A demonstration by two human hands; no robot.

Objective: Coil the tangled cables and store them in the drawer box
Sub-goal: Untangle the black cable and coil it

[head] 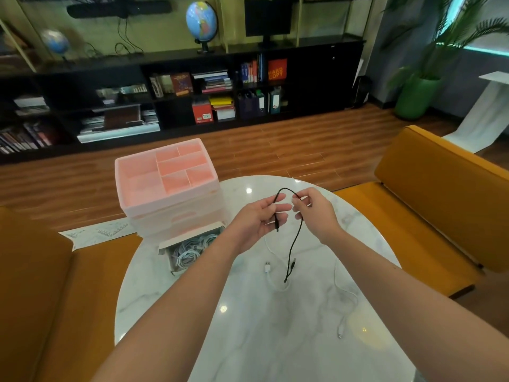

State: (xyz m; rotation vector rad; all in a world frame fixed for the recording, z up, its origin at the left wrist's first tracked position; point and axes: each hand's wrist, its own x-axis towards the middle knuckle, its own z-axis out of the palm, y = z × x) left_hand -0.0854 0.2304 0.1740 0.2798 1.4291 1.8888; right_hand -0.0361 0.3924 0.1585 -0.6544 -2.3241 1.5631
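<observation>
1. Head view: the left hand (259,216) and right hand (314,209) were raised above the round marble tabletop (275,340), each pinching a black cable (296,238) in curled fingers.
2. The cable arched between both hands; its tail hung below the right fingers, down to the tabletop.
3. A white cable (271,279) lay under the hands.
4. A pink drawer box (137,188) stood left of the left fingers, with an open cardboard box (190,249) of white cables in front of it.

Probably office lounge: bookshelves (209,89), binders (259,102)
</observation>
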